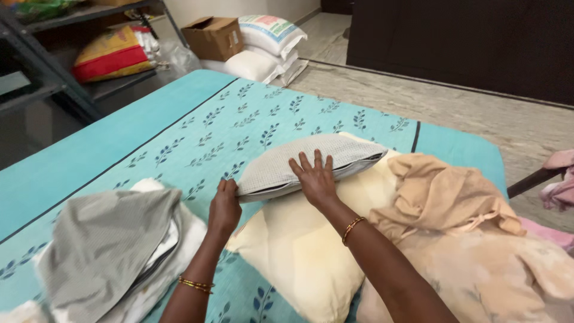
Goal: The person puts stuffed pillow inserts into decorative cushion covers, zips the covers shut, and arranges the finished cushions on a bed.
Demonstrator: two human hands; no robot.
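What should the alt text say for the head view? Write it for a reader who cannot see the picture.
A person's left hand grips the open end of a grey pillow cover while the right hand presses flat on top, over a bare cream pillow on a teal leaf-print bedsheet. A second grey-covered pillow lies at left, crumpled peach cloth at right.

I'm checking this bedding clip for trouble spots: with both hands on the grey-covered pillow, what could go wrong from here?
1. The grey-covered pillow rests on a bare cream pillow, an uneven base; it may slide as the right hand presses.
2. The left hand pinches only the cover's corner near the open edge, so the cover might bunch or pull crooked.
3. The peach cloth heaped alongside could get caught.
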